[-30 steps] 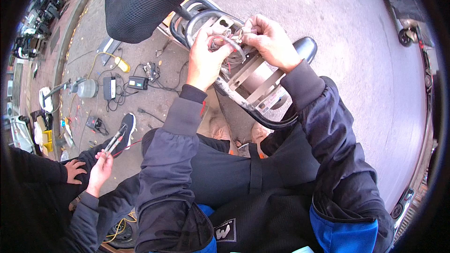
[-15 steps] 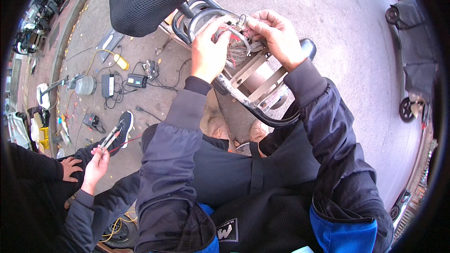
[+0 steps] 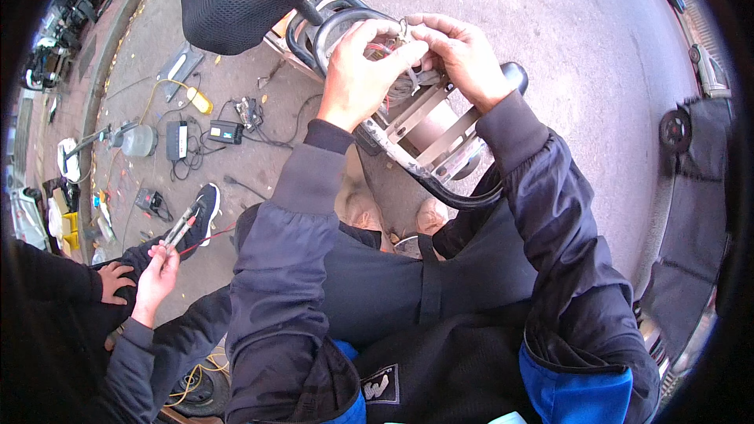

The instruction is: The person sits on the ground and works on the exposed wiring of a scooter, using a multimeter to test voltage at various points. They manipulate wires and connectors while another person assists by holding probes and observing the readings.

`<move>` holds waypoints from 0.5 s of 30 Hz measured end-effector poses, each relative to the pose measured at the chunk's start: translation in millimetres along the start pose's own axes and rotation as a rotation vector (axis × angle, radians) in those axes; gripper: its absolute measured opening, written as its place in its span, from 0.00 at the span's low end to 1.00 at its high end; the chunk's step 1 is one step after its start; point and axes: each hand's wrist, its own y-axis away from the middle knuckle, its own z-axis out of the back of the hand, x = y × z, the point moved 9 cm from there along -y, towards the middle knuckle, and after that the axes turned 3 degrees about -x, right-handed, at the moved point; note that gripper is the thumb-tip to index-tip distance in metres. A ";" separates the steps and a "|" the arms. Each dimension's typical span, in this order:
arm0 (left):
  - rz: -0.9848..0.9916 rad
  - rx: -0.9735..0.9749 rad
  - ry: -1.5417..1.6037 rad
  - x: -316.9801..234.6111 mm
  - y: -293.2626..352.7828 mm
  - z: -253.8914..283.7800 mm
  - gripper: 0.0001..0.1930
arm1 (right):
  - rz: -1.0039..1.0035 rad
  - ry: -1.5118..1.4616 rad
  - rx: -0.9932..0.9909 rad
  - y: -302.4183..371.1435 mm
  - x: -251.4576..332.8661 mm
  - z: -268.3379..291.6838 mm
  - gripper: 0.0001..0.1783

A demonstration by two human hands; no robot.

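Both my hands meet over a bundle of electrical wires (image 3: 409,78), grey with some red, at the back of a vehicle's metal frame (image 3: 377,141). My left hand (image 3: 363,71) is closed, its thumb and fingertips pinching wires from the left. From the right, my right hand (image 3: 465,63) pinches at the same spot, its fingertips touching the left ones. A thin wire end loops up between them. The exact joint is hidden by the fingers. Below the bundle, metal crossbars (image 3: 420,110) span the frame over a pale rounded part (image 3: 433,127).
A black mesh-covered seat (image 3: 251,0) rises at the upper left. A co-worker's hand (image 3: 157,283) at lower left holds a slim probe-like tool (image 3: 182,228) with a red wire. Chargers (image 3: 226,132), cables and a yellow-cased tool (image 3: 199,100) lie on the ground. A covered vehicle (image 3: 691,220) stands right.
My left hand's thumb and fingers have moved right, closing in on my right hand's fingertips and covering more of the wires. The view has shifted slightly.
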 end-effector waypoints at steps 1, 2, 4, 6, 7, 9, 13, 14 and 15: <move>0.044 -0.024 -0.006 3.0 -2.2 0.3 0.15 | 0.002 -0.003 0.008 0.5 0.3 -1.2 0.19; 0.074 -0.051 -0.003 6.1 -4.9 0.8 0.14 | 0.006 -0.006 0.014 1.1 0.5 -1.9 0.19; 0.157 -0.085 0.129 17.0 -10.2 1.1 0.12 | 0.008 -0.020 0.018 0.8 0.3 -2.1 0.20; 0.199 -0.107 0.133 26.5 -13.9 7.0 0.12 | 0.013 -0.044 0.018 -1.0 -0.6 -1.4 0.21; 0.293 -0.088 0.180 37.2 -14.1 5.9 0.12 | -0.001 -0.071 0.014 -2.0 -2.6 -0.6 0.21; 0.286 -0.071 0.431 39.3 -13.0 4.9 0.11 | -0.008 -0.128 0.010 -4.4 -4.5 1.0 0.21; 0.355 -0.049 0.577 45.1 -4.8 6.3 0.11 | -0.022 -0.129 0.019 -5.6 -4.3 1.7 0.23; 0.345 -0.046 0.593 44.4 -4.1 6.6 0.11 | -0.029 -0.142 0.021 -4.9 -3.6 1.1 0.24; 0.395 -0.059 0.595 49.0 -1.1 7.8 0.11 | -0.033 -0.149 0.017 -3.9 -2.8 0.4 0.25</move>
